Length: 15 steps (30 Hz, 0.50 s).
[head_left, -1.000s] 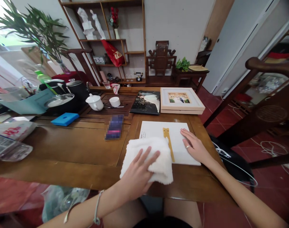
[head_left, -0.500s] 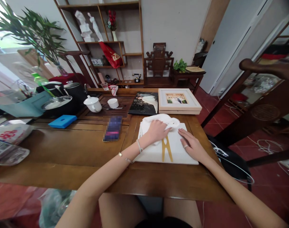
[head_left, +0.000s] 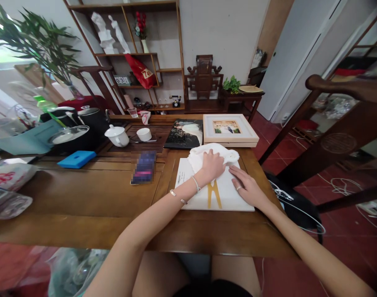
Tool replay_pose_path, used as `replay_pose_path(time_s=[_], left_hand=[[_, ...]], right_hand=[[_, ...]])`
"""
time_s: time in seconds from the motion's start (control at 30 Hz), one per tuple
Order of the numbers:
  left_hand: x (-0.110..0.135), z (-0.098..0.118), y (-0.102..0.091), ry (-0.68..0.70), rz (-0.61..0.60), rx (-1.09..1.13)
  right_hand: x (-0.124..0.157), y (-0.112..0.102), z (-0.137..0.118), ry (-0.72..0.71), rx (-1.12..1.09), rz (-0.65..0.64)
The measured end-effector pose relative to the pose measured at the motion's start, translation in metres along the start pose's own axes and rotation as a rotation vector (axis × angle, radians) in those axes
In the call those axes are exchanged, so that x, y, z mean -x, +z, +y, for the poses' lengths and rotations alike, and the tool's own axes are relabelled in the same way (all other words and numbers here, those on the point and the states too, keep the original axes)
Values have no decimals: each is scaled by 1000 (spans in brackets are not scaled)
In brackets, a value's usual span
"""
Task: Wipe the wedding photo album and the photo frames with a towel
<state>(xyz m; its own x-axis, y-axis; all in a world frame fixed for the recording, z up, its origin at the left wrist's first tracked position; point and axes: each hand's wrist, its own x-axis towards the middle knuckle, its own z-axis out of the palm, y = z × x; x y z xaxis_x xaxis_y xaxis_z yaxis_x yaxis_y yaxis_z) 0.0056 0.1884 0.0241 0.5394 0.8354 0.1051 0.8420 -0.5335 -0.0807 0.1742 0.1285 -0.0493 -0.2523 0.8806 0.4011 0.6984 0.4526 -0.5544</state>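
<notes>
A white flat panel (head_left: 234,201) with a gold mark and small print along its left side lies on the wooden table. Bunched on its far part is a white cloth (head_left: 203,151). My left hand (head_left: 213,165) presses down on the cloth with bent fingers gripping it. Fingers stretched out and lying flat, my right hand (head_left: 246,187) rests on the panel's right part, its fingertips close to the cloth's edge.
Beyond the panel lie a black picture panel (head_left: 173,134) and a white framed photo (head_left: 252,134). Left of them are a white lidded cup (head_left: 118,136), a small white bowl (head_left: 144,134), a blurred phone-like object (head_left: 143,167) and a blue block (head_left: 77,159). A wooden chair (head_left: 337,140) stands at right.
My left hand has shifted right across the panel with the cloth, uncovering the print at its left. My right hand stays on the panel. The whole view has turned slightly.
</notes>
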Motion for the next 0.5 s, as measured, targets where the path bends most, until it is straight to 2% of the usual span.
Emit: replay_pose_path(time_s=[0.1, 0.23, 0.37, 0.5], left_hand=[[17, 0, -3, 55, -13, -42], [48, 15, -8, 142, -30, -114], [97, 33, -9, 315, 63, -249], [149, 52, -11, 468, 134, -159]], right_hand=[[0, -2, -2, -2, 8, -21], [1, -3, 1, -15, -35, -11], [2, -4, 4, -16, -106, -35], [1, -3, 4, 57, -135, -29]])
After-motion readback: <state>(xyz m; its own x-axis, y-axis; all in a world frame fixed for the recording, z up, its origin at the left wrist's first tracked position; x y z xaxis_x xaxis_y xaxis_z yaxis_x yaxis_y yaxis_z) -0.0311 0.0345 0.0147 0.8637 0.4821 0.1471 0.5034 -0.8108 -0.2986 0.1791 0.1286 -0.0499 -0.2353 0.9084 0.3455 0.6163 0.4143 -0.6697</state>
